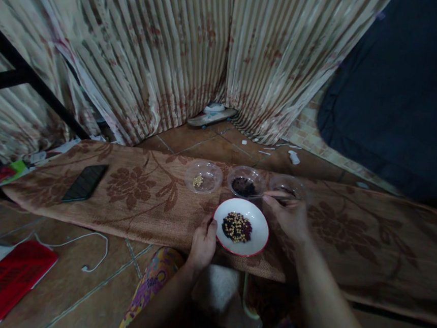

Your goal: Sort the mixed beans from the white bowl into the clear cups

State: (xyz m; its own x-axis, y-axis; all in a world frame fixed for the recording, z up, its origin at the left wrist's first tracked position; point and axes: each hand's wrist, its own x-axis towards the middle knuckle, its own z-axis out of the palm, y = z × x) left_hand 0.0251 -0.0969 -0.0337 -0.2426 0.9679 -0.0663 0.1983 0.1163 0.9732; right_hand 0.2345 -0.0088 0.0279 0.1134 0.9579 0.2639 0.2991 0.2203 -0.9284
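A white bowl with a red rim (260, 239) sits near the front edge of the cloth-covered bench, with mixed beans (237, 227), yellowish, black and dark red, in its middle. My left hand (203, 242) grips the bowl's left rim, thumb on top. Between the closed fingers of my right hand (288, 213) is a thin tweezers-like tool (256, 196), its tip at the middle clear cup (247, 171), which holds black beans (244, 186). To the left stands a clear cup (213, 176) with yellowish beans (198, 181). My right hand partly hides a third clear cup (289, 181) with dark contents.
A brown floral cloth (152, 219) covers the long, narrow bench. A dark phone (84, 183) lies on its left part. Beyond are striped curtains (182, 53) and a skateboard-like board (212, 117) on the tiled floor. A red basket (9, 283) and white cable (107, 251) are at lower left.
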